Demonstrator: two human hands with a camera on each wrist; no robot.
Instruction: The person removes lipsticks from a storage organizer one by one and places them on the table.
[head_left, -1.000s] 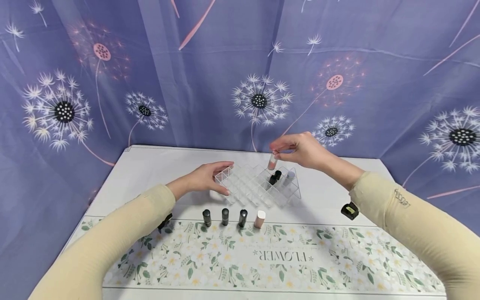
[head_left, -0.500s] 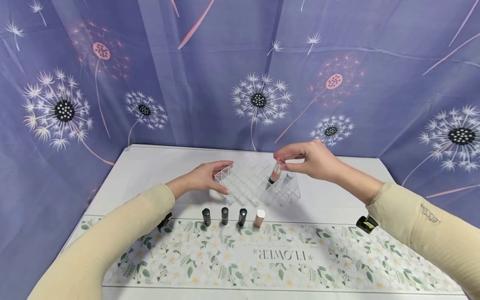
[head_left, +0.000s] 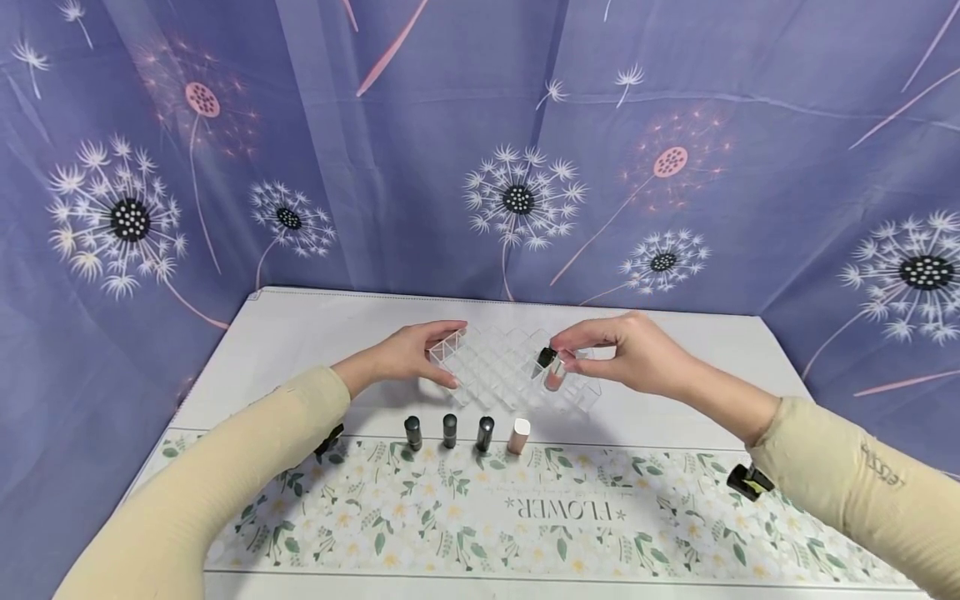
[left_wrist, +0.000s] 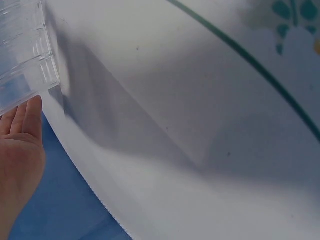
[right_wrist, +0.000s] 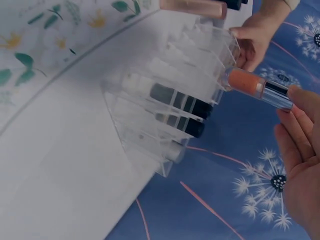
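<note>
In the head view my left hand (head_left: 401, 354) holds the left end of a clear acrylic lipstick organizer (head_left: 487, 367), thumb at the front and fingers at the back. My right hand (head_left: 637, 354) pinches a lip gloss tube (head_left: 555, 377) by its silver cap, over the organizer's right part. The right wrist view shows the tube (right_wrist: 245, 81) tilted, its orange-pink end toward the organizer. Two black-capped tubes (right_wrist: 182, 100) and a pale-capped tube (right_wrist: 172, 151) stand in organizer slots. My left fingers (left_wrist: 32, 117) lie against the organizer's end in the left wrist view.
In front of the organizer stand three black lipsticks (head_left: 449, 431) and one pink lipstick (head_left: 518, 437) in a row. The white table (head_left: 315, 317) bears a floral mat (head_left: 420, 533). A purple dandelion curtain (head_left: 420, 167) hangs behind and at both sides.
My right hand has come down and slightly right with the lip gloss, from behind the organizer to over its right slots. My left hand and the organizer have stayed put.
</note>
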